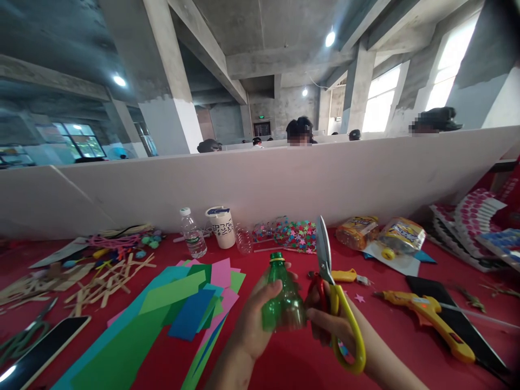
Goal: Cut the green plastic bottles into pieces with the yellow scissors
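Note:
My left hand (260,303) is wrapped round the cut-off top of a green plastic bottle (284,300), its neck pointing up and its lower edge blurred. In my right hand (325,314) is a pair of scissors (325,252) with one yellow and one red handle. The silver blades point upward, to the right of the bottle top. Both hands are above the red tabletop (292,368), close together. My right fingers are near the bottle's side; whether they touch it I cannot tell.
Coloured paper (170,298) lies left, beside wooden sticks (109,281) and a phone (49,346). A yellow glue gun (430,314) and utility knife (345,276) are right. Along the white partition (260,184) stand a water bottle (193,235), a cup (222,230) and a star-filled bag (296,234).

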Available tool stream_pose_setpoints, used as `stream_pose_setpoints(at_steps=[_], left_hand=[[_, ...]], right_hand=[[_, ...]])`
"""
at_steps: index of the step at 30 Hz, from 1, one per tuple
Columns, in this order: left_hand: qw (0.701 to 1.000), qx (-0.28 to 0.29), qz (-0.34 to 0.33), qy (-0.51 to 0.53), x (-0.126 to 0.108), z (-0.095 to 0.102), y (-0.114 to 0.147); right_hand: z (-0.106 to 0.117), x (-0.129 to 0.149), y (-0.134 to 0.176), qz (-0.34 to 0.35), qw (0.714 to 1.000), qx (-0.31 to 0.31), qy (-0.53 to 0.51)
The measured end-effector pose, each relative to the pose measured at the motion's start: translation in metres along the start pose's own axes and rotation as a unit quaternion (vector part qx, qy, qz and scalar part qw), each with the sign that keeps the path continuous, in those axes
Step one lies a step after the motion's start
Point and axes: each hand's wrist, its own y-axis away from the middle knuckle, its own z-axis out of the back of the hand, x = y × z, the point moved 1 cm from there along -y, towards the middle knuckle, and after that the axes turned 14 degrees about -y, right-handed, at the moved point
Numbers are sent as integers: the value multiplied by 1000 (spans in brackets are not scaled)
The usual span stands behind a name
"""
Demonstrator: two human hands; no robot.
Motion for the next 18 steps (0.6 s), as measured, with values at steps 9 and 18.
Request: stream_pose_setpoints(at_steps=[9,18], left_hand=[[998,-48,-32,-40,-6,2,8],[986,-119,-117,3,-38,42,5]], right_hand=[[3,18,11,10,998,26,47],[3,3,46,-53,969,89,226]])
